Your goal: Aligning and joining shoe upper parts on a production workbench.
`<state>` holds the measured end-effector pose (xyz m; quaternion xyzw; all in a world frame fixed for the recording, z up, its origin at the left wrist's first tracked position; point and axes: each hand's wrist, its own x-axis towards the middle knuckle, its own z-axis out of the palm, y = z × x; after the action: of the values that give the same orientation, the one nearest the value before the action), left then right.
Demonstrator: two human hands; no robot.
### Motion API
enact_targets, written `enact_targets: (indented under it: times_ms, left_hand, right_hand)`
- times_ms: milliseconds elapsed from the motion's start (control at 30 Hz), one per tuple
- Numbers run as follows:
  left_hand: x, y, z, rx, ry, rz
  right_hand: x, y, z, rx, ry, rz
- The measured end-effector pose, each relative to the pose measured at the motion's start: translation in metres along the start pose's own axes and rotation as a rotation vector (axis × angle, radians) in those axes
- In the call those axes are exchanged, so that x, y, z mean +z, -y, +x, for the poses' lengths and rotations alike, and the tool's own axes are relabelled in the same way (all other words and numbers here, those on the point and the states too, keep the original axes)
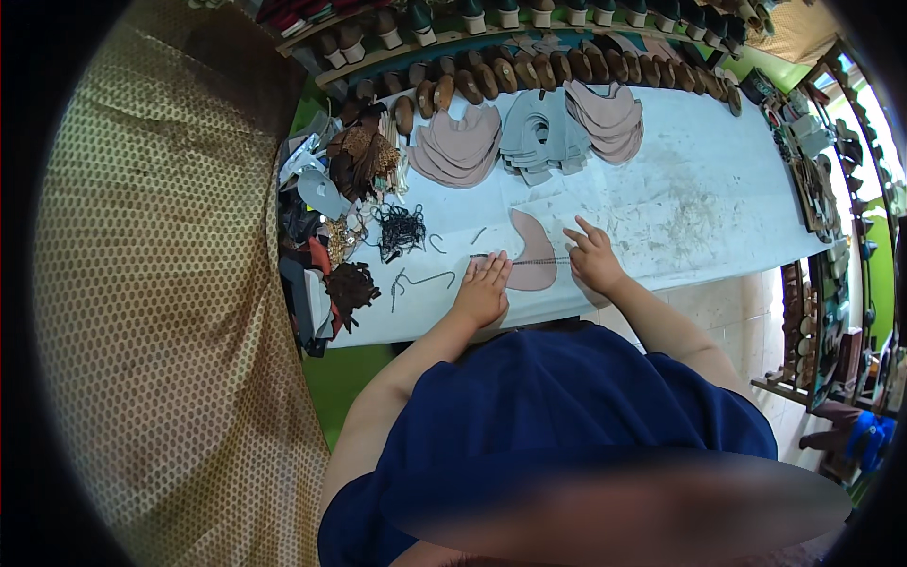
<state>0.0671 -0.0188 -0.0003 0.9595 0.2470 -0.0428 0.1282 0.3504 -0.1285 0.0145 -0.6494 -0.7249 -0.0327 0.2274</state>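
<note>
A curved pink shoe-upper piece (pixel 535 230) lies flat on the white-covered table in front of me. Across its lower part runs a thin dark braided strip (pixel 539 262), stretched straight between my hands. My left hand (pixel 484 291) rests flat over the strip's left end, its fingers stretched out at the piece's left edge. At the other end, my right hand (pixel 594 262) touches down beside the piece with its fingers spread apart. Exactly how those fingertips meet the strip is too small to tell. A short dark strip (pixel 479 235) lies just beyond my left hand.
To the left are a tangle of black strips (pixel 401 231), loose strips (pixel 420 280) and heaped scraps (pixel 351 288). Stacks of pink pieces (pixel 457 146) and grey pieces (pixel 542 137) lie farther back. Wooden shoe lasts (pixel 505 75) line the table's far edge. A patterned curtain (pixel 179 283) hangs left.
</note>
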Motion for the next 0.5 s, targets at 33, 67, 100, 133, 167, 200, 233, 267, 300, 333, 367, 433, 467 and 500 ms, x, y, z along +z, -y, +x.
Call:
enact_targets:
  times_ms: [33,67,100,133,167,200,233,267,300,333,367,433,467,500]
  left_hand:
    - [0.000,-0.001,0.000,-0.008,0.006,0.003]
    - [0.000,-0.001,0.000,-0.009,0.007,0.004]
    - [0.000,-0.001,0.001,-0.015,0.008,0.008]
    - [0.000,-0.001,0.000,-0.020,0.010,0.012]
    - [0.000,-0.002,0.000,-0.022,0.013,0.012]
    - [0.000,-0.002,0.001,-0.021,-0.004,0.009]
    - [0.001,-0.002,0.001,-0.020,-0.021,0.005]
    - [0.001,-0.002,0.001,-0.023,-0.019,0.004]
    - [0.002,-0.001,0.002,-0.022,-0.037,0.002]
    - [0.003,-0.002,0.003,-0.020,-0.056,-0.001]
    - [0.004,-0.002,0.004,-0.021,-0.055,-0.002]
    - [0.005,-0.001,0.006,-0.021,-0.075,-0.002]
    - [0.005,-0.001,0.008,-0.023,-0.077,-0.002]
    - [0.004,-0.002,0.011,-0.026,-0.043,0.033]
  right_hand:
    - [0.000,-0.005,0.007,-0.030,0.028,-0.011]
    - [0.001,-0.010,0.014,-0.060,0.055,-0.021]
    - [0.002,-0.015,0.020,-0.087,0.061,-0.032]
    - [0.004,-0.019,0.025,-0.087,0.062,-0.029]
    - [0.006,-0.022,0.029,-0.115,0.061,-0.038]
    - [0.009,-0.024,0.034,-0.145,0.061,-0.046]
    - [0.011,-0.026,0.039,-0.146,0.062,-0.043]
    - [0.013,-0.027,0.043,-0.148,0.069,-0.052]
    - [0.014,-0.029,0.047,-0.150,0.076,-0.062]
    - [0.019,-0.032,0.049,-0.151,0.078,-0.060]
    - [0.024,-0.035,0.051,-0.157,0.065,-0.093]
    - [0.024,-0.033,0.056,-0.171,0.050,-0.124]
    - [0.023,-0.033,0.056,-0.116,0.105,-0.103]
    - [0.020,-0.031,0.058,-0.059,0.158,-0.084]
